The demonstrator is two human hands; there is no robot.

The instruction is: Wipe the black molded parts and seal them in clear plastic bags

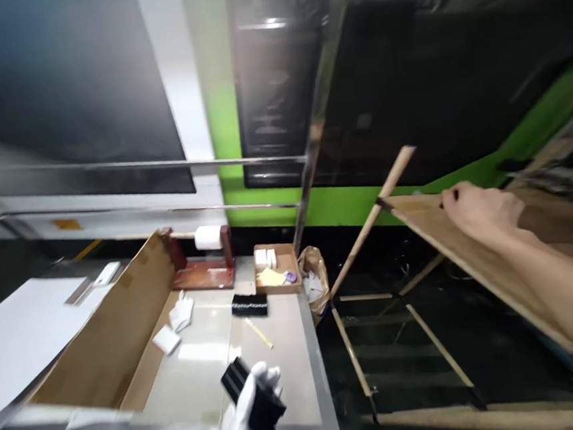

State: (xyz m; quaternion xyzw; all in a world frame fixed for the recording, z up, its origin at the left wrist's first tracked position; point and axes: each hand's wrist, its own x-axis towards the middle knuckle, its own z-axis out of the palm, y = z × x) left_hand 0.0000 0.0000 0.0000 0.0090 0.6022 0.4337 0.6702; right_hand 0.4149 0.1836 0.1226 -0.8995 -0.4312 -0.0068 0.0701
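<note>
My left hand (248, 416), in a white glove, holds a black ribbed block (252, 393) over the near edge of the grey table (300, 374). My right hand (479, 210) is bare and rests with its fingers on the upper edge of a tilted wooden board (450, 247) at the right, beside a slanted wooden pole (370, 221). A second black ribbed block (249, 304) lies farther back on the table, next to a thin yellow stick (259, 333).
An open cardboard flap (111, 331) leans at the table's left, with white sheets (16, 339) beyond it. At the back stand a red wooden holder with a white roll (208, 238) and a small cardboard box (277, 269). A wooden rack (404, 358) fills the floor at right.
</note>
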